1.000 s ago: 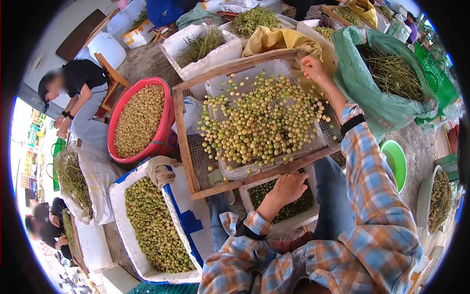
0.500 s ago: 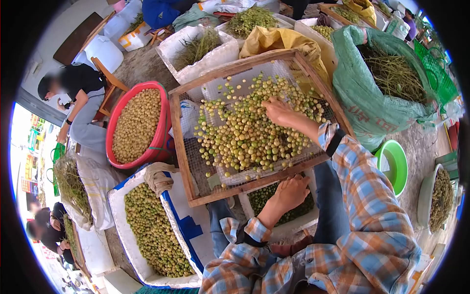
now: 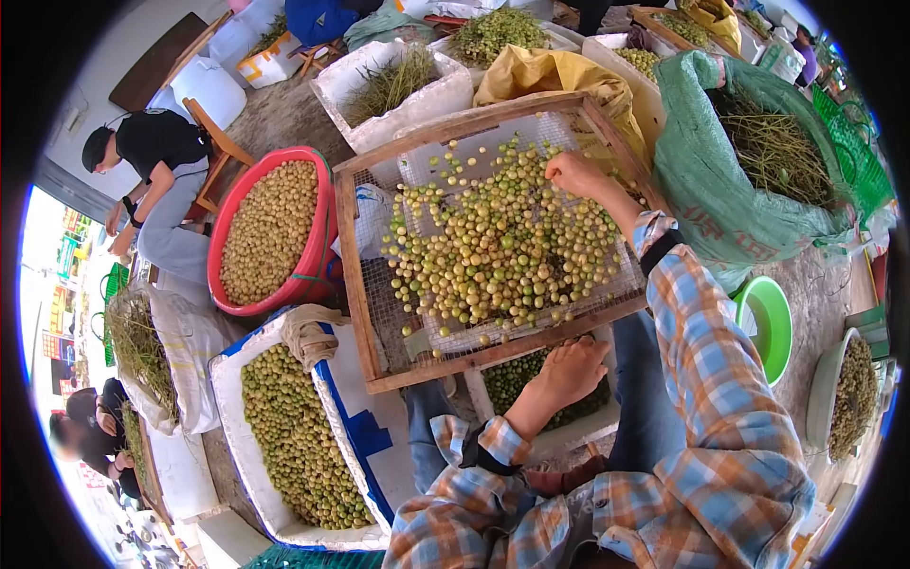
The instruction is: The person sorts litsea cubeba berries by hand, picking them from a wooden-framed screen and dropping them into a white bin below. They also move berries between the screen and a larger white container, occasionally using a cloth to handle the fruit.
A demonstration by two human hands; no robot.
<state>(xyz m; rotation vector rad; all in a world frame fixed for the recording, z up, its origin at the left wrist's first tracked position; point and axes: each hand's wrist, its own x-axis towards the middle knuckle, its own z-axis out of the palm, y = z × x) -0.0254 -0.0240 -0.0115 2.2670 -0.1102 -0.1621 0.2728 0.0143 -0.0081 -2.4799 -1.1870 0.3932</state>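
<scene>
A wooden-framed mesh screen (image 3: 517, 339) lies tilted in front of me, with a loose layer of small round green and yellowish fruits (image 3: 502, 256) across it. Over the upper right of this layer is my right hand (image 3: 580, 180), fingers curled together; their tips hide whatever is between them. My left hand (image 3: 572, 375) is closed just below the screen's near edge, above a white box (image 3: 559, 436) of darker green fruits between my knees. Whether it holds anything is hidden.
At left stand a red basin (image 3: 324, 228) of pale fruits and a white foam box (image 3: 227, 427) of greenish ones. A green sack (image 3: 682, 171) of stems and a green bowl (image 3: 777, 332) are at right. Two people (image 3: 156, 156) sit at far left.
My right hand has moved up and to the right over the fruits, toward the screen's far side. My left hand stays by the near edge, its fingers shifted slightly.
</scene>
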